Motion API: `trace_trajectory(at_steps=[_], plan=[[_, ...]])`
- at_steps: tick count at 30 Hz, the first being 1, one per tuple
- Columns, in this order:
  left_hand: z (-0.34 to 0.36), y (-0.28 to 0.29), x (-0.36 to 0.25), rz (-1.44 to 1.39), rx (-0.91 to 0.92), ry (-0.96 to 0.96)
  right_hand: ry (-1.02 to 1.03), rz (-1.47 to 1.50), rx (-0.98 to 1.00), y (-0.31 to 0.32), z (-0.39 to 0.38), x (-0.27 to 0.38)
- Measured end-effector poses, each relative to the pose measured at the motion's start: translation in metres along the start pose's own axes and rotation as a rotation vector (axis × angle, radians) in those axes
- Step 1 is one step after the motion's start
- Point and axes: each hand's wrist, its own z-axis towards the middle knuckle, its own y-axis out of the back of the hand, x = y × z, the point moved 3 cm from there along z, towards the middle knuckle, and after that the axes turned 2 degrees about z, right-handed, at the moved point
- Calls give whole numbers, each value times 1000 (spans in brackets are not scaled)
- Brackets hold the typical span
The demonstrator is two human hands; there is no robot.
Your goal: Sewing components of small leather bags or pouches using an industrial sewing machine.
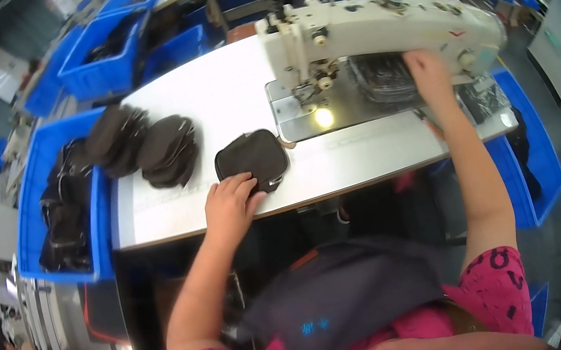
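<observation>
A dark brown, rounded pouch-like fabric piece lies flat on the white sewing table. My left hand rests on its near edge, fingers stretched over the fabric and thumb apart. Beyond the arm of the white sewing machine, my right hand is closed at the right edge of a stack of dark pieces with shiny clear plastic. The machine hides part of that stack, and I cannot make out what those fingertips hold. The needle area has no fabric under it that I can see.
Two piles of brown pieces stand at the table's left. A blue bin with dark pieces adjoins that side; another blue bin is at the right. Scissors-like tool and clear plastic pieces lie near my right forearm.
</observation>
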Motion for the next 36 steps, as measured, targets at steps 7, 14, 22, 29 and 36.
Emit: trace_trajectory(at_steps=[7,14,22,29,36], plan=[[61,-22,-10,-131,-61,197,117,-353,244,1,0,43],[73,-64,10,-111,-46,297,152,-298,58,-1,-6,38],[35,-38,24,-283,-128,500,427,123,96,-22,-104,164],[4,-22,21,-947,-312,673,478,-11,487,-130,-130,168],[-24,-2,-13,-1178,-551,676,-189,931,834,-118,-149,210]])
